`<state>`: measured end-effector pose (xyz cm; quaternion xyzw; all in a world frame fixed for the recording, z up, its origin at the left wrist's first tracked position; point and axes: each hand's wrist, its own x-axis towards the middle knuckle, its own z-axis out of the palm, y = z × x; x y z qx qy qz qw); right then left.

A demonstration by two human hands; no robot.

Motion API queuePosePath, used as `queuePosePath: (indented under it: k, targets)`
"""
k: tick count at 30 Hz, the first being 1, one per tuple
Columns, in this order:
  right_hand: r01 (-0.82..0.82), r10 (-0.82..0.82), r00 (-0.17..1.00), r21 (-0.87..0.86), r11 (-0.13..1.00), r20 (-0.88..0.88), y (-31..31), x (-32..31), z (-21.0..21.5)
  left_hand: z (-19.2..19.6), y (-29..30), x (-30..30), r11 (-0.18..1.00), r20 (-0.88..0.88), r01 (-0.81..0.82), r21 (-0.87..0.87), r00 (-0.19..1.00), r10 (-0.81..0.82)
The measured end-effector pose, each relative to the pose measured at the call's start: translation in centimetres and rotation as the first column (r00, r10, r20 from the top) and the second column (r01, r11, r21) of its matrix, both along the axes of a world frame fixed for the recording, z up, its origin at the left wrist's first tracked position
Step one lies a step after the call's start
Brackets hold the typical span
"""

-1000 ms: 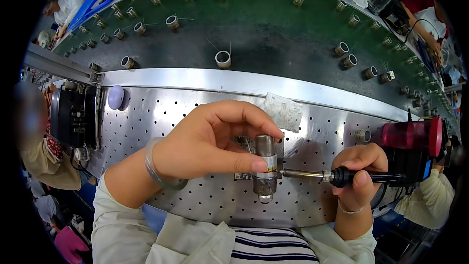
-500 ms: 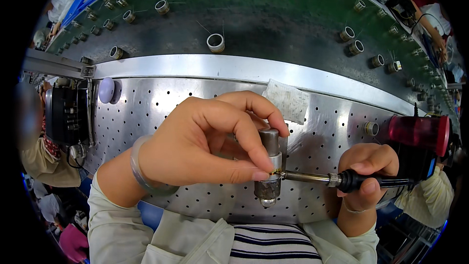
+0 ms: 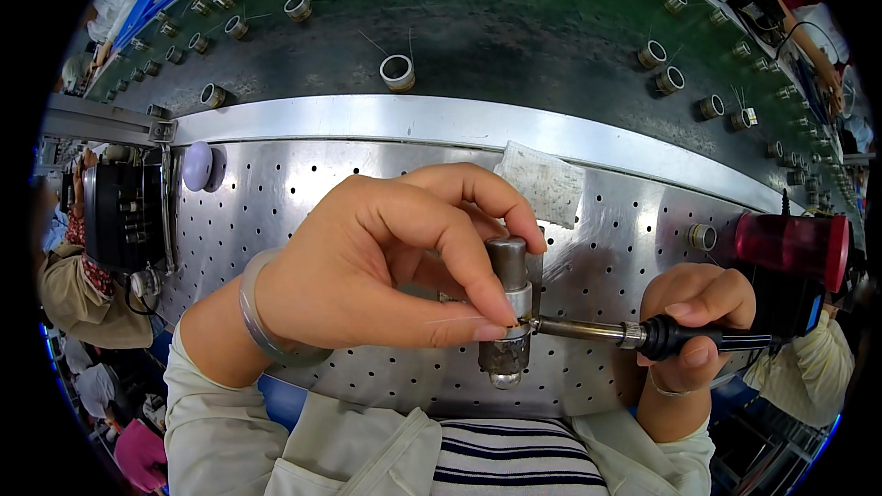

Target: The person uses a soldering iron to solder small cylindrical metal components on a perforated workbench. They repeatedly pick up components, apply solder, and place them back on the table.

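My left hand [image 3: 367, 262] is closed in a pinch, thumb and forefinger on a thin pale wire [image 3: 450, 320] beside a silver metal ring [image 3: 519, 301]. The ring sits around an upright dark metal post [image 3: 506, 262] with a rounded shiny end. My right hand [image 3: 703, 312] grips a soldering iron [image 3: 660, 338] by its black handle. The iron lies nearly level, and its tip meets the ring's lower side right by my left fingertips. Those fingertips partly hide the contact spot.
Beyond the perforated metal bench [image 3: 276, 220], a green belt [image 3: 514, 46] carries several metal rings with fine wires. A grey pad [image 3: 542, 186] lies behind the post. One loose ring [image 3: 702, 237] stands near a red transparent container [image 3: 790, 248]. A lilac rounded object [image 3: 197, 166] sits at left.
Both hands keep their grip, and the iron's tip stays at the ring. The rings on the belt appear slightly higher in the picture, as the view has shifted a little.
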<state>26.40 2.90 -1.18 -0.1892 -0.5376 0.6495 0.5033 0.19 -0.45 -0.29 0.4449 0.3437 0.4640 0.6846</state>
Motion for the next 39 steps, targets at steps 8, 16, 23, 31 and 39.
queuePosePath:
  k: [8,16,23,31,39]
  targets:
    - [-0.029,0.029,1.000,0.043,0.999,0.007,0.3,0.0,-0.2,-0.2,0.3,-0.4,0.999,0.033,0.055,-0.003,0.998,-0.054]
    - [-0.047,0.045,0.999,0.081,0.996,0.029,0.4,0.5,-0.2,1.0,0.8,0.3,0.971,0.118,0.087,-0.222,0.991,-0.062]
    - [-0.041,0.035,0.997,0.098,0.994,0.070,0.4,0.7,0.2,1.5,0.9,0.5,0.971,0.080,0.106,-0.213,0.993,-0.090]
    - [0.149,-0.148,0.989,-0.032,0.988,0.025,0.2,0.4,0.7,1.4,1.5,0.7,0.938,0.139,0.152,-0.311,0.984,-0.113]
    - [0.040,-0.041,0.999,-0.028,0.999,-0.027,0.5,1.0,0.4,0.3,2.0,0.3,0.922,0.245,0.247,-0.297,0.953,-0.177]
